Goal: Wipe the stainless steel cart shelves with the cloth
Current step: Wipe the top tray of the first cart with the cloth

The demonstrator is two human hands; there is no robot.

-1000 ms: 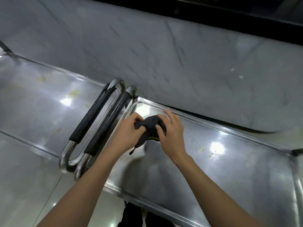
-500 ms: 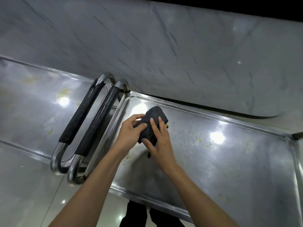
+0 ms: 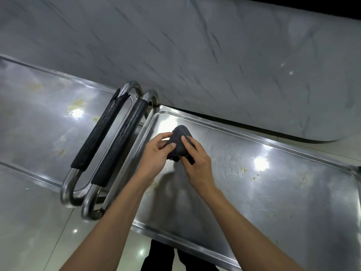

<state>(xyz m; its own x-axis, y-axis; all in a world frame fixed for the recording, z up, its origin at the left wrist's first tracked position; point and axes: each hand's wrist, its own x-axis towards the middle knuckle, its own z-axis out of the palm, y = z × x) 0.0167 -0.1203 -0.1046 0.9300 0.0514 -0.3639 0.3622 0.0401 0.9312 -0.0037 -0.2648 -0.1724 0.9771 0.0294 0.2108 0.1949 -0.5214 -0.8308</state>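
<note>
1. the dark cloth [image 3: 180, 142] is bunched into a wedge, its long axis running from the hands away toward the wall, the narrow rounded end pointing to the far rim.
2. it is held above the near-left part of the right cart shelf [image 3: 273, 202], close to the corner.
3. the left hand [image 3: 156, 153] is closed on the cloth's left side; the right hand [image 3: 197, 163] is closed on its right, the fingers [image 3: 185, 140] laid over the top.
4. yellow crumbs [image 3: 248, 173] are seen on the shelf to the right.
5. two padded cart handles [image 3: 111, 143] stand just left of the shelf; a second, stained shelf [image 3: 39, 118] lies beyond them.
6. a marbled wall [image 3: 195, 55] borders the far side.
</note>
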